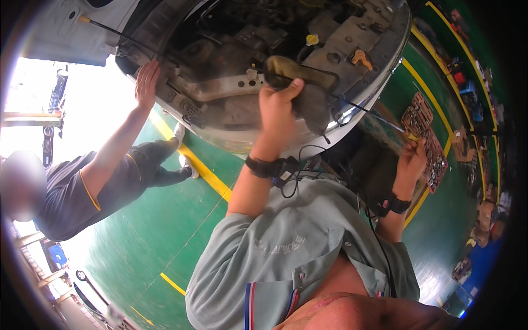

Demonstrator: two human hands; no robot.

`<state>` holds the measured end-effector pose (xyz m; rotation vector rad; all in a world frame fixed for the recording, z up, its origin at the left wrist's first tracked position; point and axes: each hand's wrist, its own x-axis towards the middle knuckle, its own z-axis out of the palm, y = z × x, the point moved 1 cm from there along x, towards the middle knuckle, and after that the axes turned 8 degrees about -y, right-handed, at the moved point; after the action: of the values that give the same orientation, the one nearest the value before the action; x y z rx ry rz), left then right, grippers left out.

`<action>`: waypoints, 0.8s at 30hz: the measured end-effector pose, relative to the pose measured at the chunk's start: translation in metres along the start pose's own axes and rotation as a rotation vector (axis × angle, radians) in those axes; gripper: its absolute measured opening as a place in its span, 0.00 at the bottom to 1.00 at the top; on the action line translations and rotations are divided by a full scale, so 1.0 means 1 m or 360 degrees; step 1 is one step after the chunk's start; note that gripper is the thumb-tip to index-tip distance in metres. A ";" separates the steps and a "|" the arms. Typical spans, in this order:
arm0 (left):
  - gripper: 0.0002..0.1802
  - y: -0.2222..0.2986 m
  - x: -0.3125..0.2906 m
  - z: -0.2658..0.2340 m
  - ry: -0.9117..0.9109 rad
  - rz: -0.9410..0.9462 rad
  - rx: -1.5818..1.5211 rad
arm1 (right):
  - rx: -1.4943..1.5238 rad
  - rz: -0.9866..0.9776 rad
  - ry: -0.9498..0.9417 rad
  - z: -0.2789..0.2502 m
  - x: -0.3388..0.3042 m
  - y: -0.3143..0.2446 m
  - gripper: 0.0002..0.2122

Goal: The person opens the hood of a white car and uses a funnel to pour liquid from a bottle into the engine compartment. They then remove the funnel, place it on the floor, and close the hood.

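Observation:
My left hand (276, 107) is closed around a dark plastic part with an olive, rounded face (302, 72), at the front edge of the open engine bay (236, 49). Its thumb lies along the lower side of the part; the other fingers are mostly hidden. A dark flap (314, 110) hangs just right of this hand over the white bumper (225, 137). Off to the right, my right hand (411, 159) grips the yellow handle of a long-shafted screwdriver (388, 122), whose shaft points up and left toward the car's front corner.
Beyond my right hand lies an open red tool case (434, 157) full of tools. At the left, a co-worker (104, 176) rests a hand (147, 82) on the car's edge. A prop rod (118, 34) runs to the raised hood (88, 33). Shelves (467, 82) line the right.

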<state>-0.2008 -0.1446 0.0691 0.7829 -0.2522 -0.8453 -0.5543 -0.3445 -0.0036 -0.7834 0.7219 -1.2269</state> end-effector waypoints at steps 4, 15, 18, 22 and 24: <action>0.08 0.006 0.008 -0.017 -0.0011 0.0111 0.0077 | 0.0007 0.0036 0.0068 -0.010 -0.004 -0.026 0.07; 0.08 0.016 0.021 -0.017 0.0080 0.0105 0.0027 | 0.0164 -0.0016 -0.0021 -0.048 0.027 -0.040 0.06; 0.08 0.042 0.025 -0.032 0.0280 0.0184 0.0103 | 0.0166 -0.0014 -0.0011 -0.078 0.035 -0.045 0.06; 0.07 0.045 0.039 -0.083 0.0334 0.0195 -0.0079 | 0.0295 0.0054 0.0013 -0.091 0.037 -0.048 0.06; 0.07 0.054 0.039 -0.097 0.0320 0.0200 -0.0153 | 0.0262 -0.0031 0.0069 -0.106 0.040 -0.050 0.07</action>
<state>-0.0961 -0.1015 0.0360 0.7480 -0.0803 -0.6504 -0.6608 -0.4053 -0.0219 -0.6311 0.6409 -1.3069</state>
